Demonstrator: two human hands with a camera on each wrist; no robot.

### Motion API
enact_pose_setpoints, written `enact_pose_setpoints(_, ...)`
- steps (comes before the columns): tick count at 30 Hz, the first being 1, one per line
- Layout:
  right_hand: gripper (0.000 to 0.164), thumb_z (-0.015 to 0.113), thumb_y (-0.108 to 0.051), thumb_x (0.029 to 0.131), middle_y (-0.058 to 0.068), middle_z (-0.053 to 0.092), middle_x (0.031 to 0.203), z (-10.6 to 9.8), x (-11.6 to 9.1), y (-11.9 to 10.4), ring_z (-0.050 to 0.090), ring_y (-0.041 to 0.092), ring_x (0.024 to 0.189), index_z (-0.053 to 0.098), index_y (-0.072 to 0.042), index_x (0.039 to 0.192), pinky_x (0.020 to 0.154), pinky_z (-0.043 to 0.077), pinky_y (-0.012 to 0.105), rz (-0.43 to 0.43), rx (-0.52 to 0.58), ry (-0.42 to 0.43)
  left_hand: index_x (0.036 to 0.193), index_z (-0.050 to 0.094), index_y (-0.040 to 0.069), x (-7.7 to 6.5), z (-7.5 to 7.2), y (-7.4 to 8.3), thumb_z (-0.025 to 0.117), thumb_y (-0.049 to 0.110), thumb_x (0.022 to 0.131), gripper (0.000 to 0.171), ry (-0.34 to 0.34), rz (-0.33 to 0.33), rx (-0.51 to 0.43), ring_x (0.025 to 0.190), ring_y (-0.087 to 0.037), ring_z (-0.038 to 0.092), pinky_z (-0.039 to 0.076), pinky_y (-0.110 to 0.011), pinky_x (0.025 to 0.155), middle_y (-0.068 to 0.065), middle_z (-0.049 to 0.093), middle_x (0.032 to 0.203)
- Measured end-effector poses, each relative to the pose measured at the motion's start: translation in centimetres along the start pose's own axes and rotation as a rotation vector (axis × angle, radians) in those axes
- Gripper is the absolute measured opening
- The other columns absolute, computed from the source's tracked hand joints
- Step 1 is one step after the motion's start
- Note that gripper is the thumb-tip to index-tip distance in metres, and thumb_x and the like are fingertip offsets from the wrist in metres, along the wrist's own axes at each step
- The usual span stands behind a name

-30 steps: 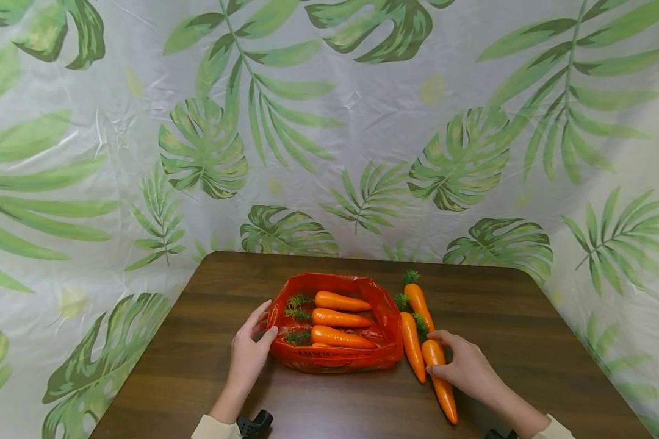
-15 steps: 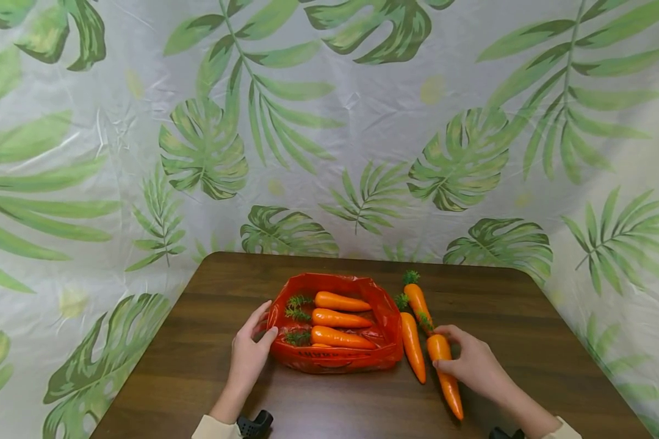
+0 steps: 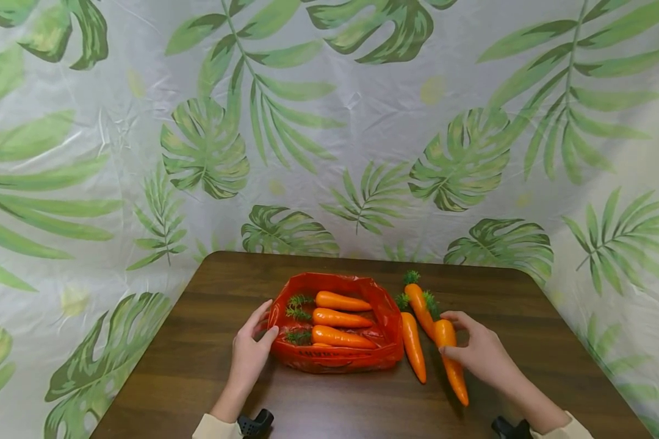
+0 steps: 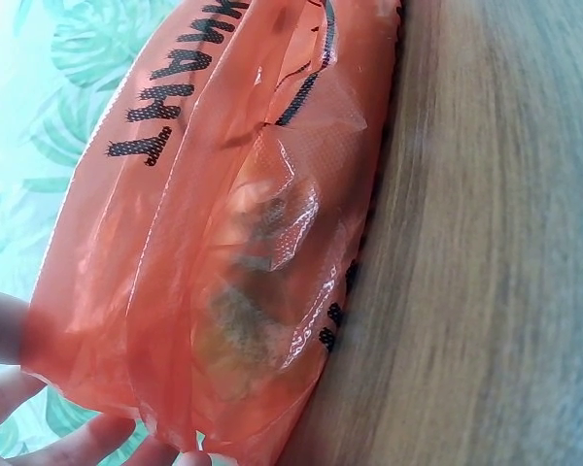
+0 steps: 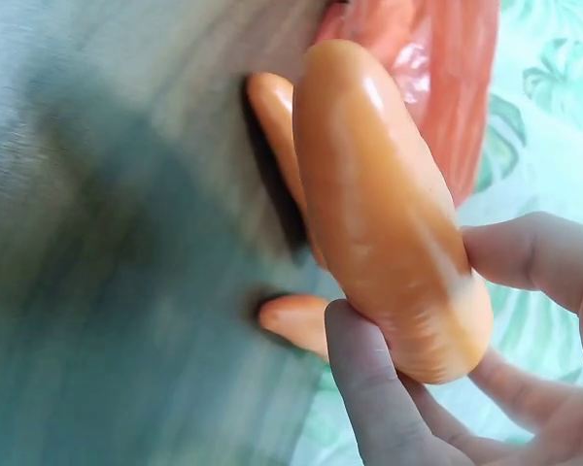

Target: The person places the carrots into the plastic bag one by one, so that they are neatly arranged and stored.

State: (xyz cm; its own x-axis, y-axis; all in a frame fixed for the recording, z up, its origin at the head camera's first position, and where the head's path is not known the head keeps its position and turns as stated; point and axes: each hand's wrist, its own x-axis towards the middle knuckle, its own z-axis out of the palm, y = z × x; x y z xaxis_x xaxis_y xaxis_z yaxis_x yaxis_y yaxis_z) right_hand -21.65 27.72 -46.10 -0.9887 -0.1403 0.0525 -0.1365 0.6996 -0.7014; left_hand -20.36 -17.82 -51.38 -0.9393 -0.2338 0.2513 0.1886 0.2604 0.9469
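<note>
An open red plastic bag (image 3: pixel 357 364) with dark lettering sits on the table, several carrots (image 3: pixel 343 318) with green tops lying inside it. At its left rim, my left hand (image 3: pixel 247 356) grips the bag; in the left wrist view the fingers (image 4: pixel 78 442) reach around the bag's edge. My right hand (image 3: pixel 482 353) pinches an orange carrot (image 3: pixel 453 373) near its thick end, thumb on one side and fingers on the other. In the right wrist view, this carrot (image 5: pixel 379 194) is raised over the table, tip pointing away from the palm.
Two loose carrots lie between bag and right hand: one carrot (image 3: pixel 414 350) beside the bag's right side, another carrot (image 3: pixel 419 305) behind the held one. The brown wooden table (image 3: pixel 170 372) ends at a leaf-patterned curtain (image 3: pixel 362 122).
My right hand has lifted the pinched carrot and moved it a little right and away from the body. The left hand and the bag stay in place.
</note>
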Motion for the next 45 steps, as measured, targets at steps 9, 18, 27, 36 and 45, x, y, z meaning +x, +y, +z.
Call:
enact_pose_setpoints(9, 0.064, 0.081, -0.016, 0.083, 0.021, 0.062, 0.125, -0.7, 0.7, -1.5, 0.068, 0.016, 0.071, 0.051, -0.018, 0.140, 0.055, 0.055, 0.034, -0.059, 0.021, 0.008, 0.141, 0.060, 0.026, 0.0, 0.0, 0.1, 0.071, 0.002, 0.092, 0.056, 0.008, 0.007, 0.004, 0.113, -0.031, 0.064, 0.059, -0.037, 0.084, -0.010, 0.064, 0.131)
enact_pose_setpoints(18, 0.063, 0.081, -0.017, 0.085, 0.020, 0.064, 0.122, -0.7, 1.7, -3.3, 0.069, 0.021, 0.078, 0.051, -0.020, 0.140, 0.057, 0.056, 0.033, -0.101, 0.034, -0.004, 0.139, 0.061, 0.028, 0.0, -0.1, 0.0, 0.071, 0.001, 0.091, 0.056, 0.014, 0.002, -0.009, 0.114, -0.031, 0.064, 0.059, -0.037, 0.083, -0.010, 0.064, 0.131)
enact_pose_setpoints(27, 0.061, 0.080, -0.012, 0.086, 0.020, 0.062, 0.123, -0.5, 2.5, -5.1, 0.070, 0.023, 0.083, 0.051, -0.023, 0.138, 0.061, 0.059, 0.036, -0.135, 0.067, -0.013, 0.141, 0.060, 0.027, 0.0, -0.1, 0.0, 0.071, 0.003, 0.093, 0.055, 0.006, -0.001, 0.000, 0.115, -0.032, 0.063, 0.058, -0.040, 0.085, -0.011, 0.063, 0.132)
enact_pose_setpoints(36, 0.060, 0.078, -0.010, 0.087, 0.017, 0.062, 0.122, 0.0, 3.6, -7.2, 0.070, 0.022, 0.082, 0.051, -0.026, 0.137, 0.062, 0.058, 0.036, -0.193, 0.104, -0.039, 0.142, 0.059, 0.022, -0.1, -0.2, 0.1, 0.070, 0.006, 0.094, 0.052, -0.006, -0.002, -0.002, 0.116, -0.032, 0.062, 0.058, -0.040, 0.086, -0.010, 0.063, 0.134)
enact_pose_setpoints(45, 0.061, 0.078, -0.010, 0.087, 0.015, 0.061, 0.126, 0.5, 5.0, -9.4, 0.070, 0.026, 0.090, 0.049, -0.024, 0.139, 0.068, 0.060, 0.037, -0.225, 0.103, -0.050, 0.142, 0.059, 0.022, -0.1, -0.1, 0.1, 0.070, 0.004, 0.093, 0.053, -0.004, -0.004, 0.008, 0.115, -0.032, 0.063, 0.058, -0.040, 0.086, -0.010, 0.063, 0.134)
